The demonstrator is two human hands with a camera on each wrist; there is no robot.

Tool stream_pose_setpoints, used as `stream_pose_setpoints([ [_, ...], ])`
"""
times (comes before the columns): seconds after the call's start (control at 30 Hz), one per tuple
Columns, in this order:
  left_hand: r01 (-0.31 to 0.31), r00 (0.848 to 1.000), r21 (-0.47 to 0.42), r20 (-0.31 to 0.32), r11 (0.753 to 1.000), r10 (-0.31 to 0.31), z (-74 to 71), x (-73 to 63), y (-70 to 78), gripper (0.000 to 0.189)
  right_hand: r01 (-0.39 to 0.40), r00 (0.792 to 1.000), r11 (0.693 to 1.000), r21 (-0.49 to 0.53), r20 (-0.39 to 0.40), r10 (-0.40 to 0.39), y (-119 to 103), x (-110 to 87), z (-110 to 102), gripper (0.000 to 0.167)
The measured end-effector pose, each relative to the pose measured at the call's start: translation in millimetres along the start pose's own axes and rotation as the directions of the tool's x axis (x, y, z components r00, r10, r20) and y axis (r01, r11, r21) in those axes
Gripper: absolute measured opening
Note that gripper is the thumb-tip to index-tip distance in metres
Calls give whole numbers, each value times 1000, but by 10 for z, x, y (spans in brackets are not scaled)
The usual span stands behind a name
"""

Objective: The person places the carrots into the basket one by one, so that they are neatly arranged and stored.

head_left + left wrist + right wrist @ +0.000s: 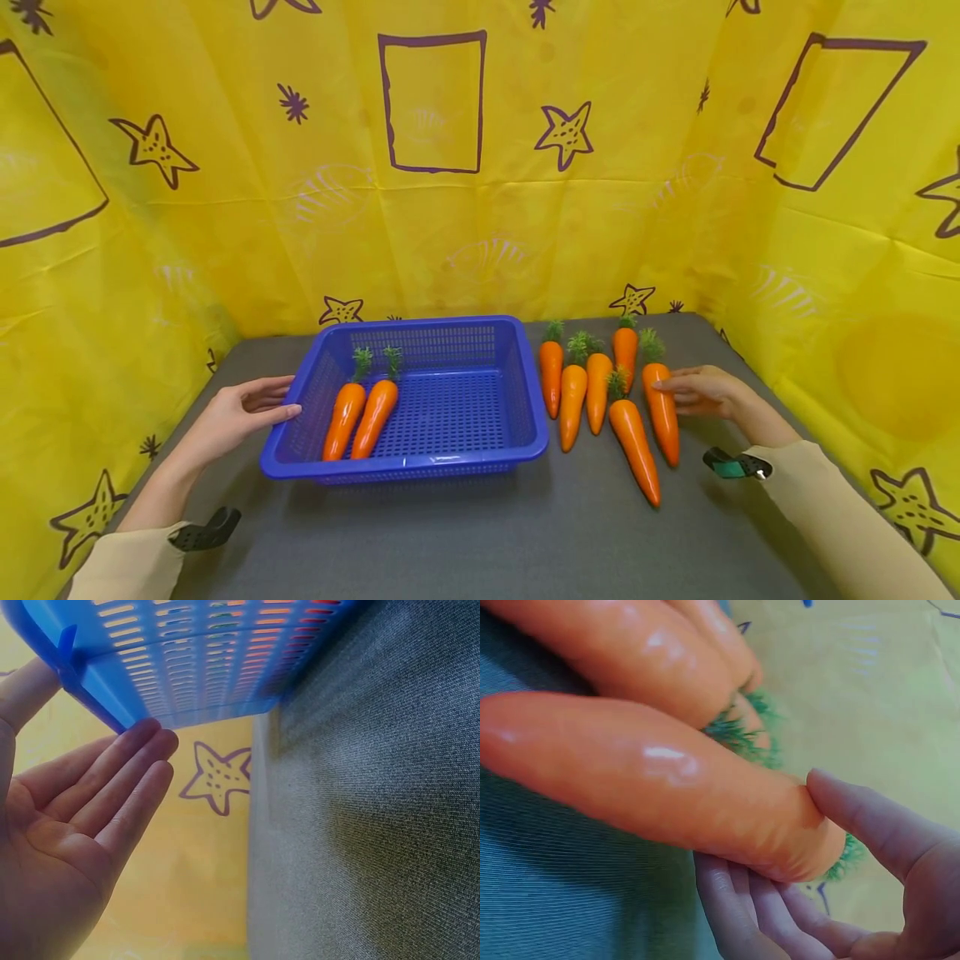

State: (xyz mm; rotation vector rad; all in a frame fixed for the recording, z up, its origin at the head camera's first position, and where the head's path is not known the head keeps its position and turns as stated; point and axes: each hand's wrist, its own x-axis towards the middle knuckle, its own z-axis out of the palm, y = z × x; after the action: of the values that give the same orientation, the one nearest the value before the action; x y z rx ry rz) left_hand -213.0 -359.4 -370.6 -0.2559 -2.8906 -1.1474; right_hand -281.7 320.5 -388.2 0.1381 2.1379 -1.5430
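A blue plastic basket (450, 461) with slotted walls stands on the grey table. My left hand (243, 412) holds its left rim, thumb over the edge and fingers against the outside, as the left wrist view (82, 817) also shows. Two orange carrots with green tops lie side by side in the basket's left part, one (345, 419) nearest the wall, the other (376, 417) beside it. To the right, my right hand (701, 392) pinches the rightmost carrot (662, 412) near its leafy end. In the right wrist view, thumb and fingers lie on opposite sides of that carrot (652, 780).
Several more carrots lie between the basket and my right hand, the closest (636, 450) pointing toward me. Yellow cloth walls (450, 250) with drawn stars and squares enclose the grey table (450, 542) at the back and both sides.
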Motion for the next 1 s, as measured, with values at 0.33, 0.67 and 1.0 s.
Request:
stream_pose_setpoints([
  [0.33, -4, 1000, -3, -9, 1000, 4, 3, -6, 7, 62, 39, 999, 998, -55, 0, -39, -263, -101, -29, 86],
  [0.67, -5, 1000, -13, -8, 1000, 5, 11, -9, 11, 61, 93, 996, 993, -79, 3, -93, -610, -119, 29, 88],
  [1.0, -3, 1000, -8, -3, 1000, 3, 2, -10, 13, 61, 124, 992, 986, -116, 15, -123, -964, -102, 180, 83],
])
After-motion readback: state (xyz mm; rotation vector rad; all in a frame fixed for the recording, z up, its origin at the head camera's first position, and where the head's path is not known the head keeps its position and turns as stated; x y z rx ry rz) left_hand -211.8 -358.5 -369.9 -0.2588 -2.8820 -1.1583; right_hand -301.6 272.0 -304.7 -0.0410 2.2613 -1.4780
